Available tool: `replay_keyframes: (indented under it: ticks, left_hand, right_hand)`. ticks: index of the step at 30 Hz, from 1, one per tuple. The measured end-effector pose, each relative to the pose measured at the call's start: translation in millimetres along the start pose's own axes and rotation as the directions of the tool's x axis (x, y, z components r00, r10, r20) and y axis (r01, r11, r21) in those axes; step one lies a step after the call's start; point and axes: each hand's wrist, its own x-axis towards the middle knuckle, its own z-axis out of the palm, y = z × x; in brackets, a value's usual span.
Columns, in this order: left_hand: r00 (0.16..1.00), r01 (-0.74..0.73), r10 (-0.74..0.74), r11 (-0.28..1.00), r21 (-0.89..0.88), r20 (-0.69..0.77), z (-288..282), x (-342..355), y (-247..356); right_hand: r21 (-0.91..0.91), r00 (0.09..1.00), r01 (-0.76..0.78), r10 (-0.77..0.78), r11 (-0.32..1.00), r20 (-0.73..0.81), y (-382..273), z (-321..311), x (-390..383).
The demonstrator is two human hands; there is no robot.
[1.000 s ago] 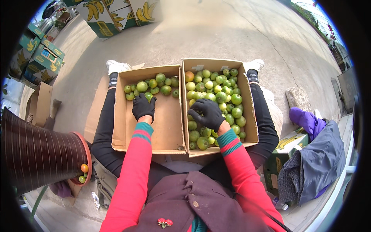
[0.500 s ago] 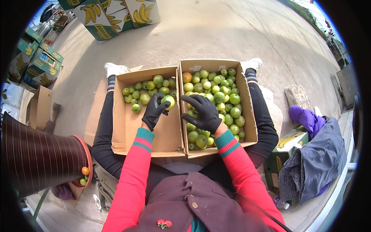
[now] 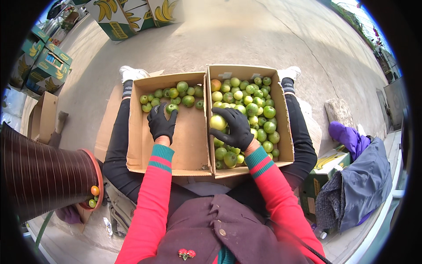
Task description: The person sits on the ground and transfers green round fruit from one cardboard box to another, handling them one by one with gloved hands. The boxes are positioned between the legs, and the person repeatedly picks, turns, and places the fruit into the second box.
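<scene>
Two open cardboard boxes stand side by side between my legs, both with green tomatoes. In the left box [image 3: 184, 156], several tomatoes [image 3: 187, 100] lie along the far side. My left hand [image 3: 161, 124], in a black glove, reaches into that box with thumb and fingers apart; a green tomato [image 3: 172, 108] lies at its fingertips. Over the right box [image 3: 288, 127], which is filled with tomatoes [image 3: 252, 109], my gloved right hand [image 3: 237, 128] is closed round a pale green tomato [image 3: 218, 122], thumb below it and fingers above.
At the left a large dark ribbed tub [image 3: 48, 171] lies tilted, with a few tomatoes [image 3: 95, 190] at its orange rim. Banana cartons [image 3: 48, 70] stand farther off. At the right, a grey jacket [image 3: 365, 176] and purple cloth [image 3: 349, 135] lie over another banana carton [image 3: 323, 174].
My left hand has moved forward and left in the left box, and its fingers have parted from the tomato. My right hand has taken hold of a pale green tomato.
</scene>
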Motion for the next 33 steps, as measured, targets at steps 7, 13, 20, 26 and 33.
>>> replay_keyframes:
  ticks: [7, 13, 20, 26, 33]
  left_hand:
    - [0.972, -0.113, 0.038, 0.942, 0.316, 0.234, 16, 6, -3]
    - [0.987, 0.023, 0.002, 0.988, -0.153, 0.161, 31, 8, -33]
    - [0.739, 0.527, 0.291, 0.31, -0.791, 0.607, -11, -8, 39]
    - [0.695, 0.496, 0.31, 0.446, -0.745, 0.648, -8, -11, 38]
    - [0.97, 0.135, -0.114, 0.987, 0.088, -0.214, 1, 10, -18]
  right_hand:
    - [0.124, 0.995, -0.071, 0.08, 0.99, -0.066, 2, 0, 1]
    - [0.145, 0.988, -0.103, 0.117, 0.984, -0.096, 0, 3, 4]
    - [-0.021, 0.993, 0.117, -0.117, 0.993, 0.002, -16, -6, 8]
    - [-0.061, 0.994, 0.079, -0.074, 0.995, 0.075, -23, 8, 6]
    - [0.061, 0.933, -0.119, 0.132, 0.991, -0.335, 11, 15, 4]
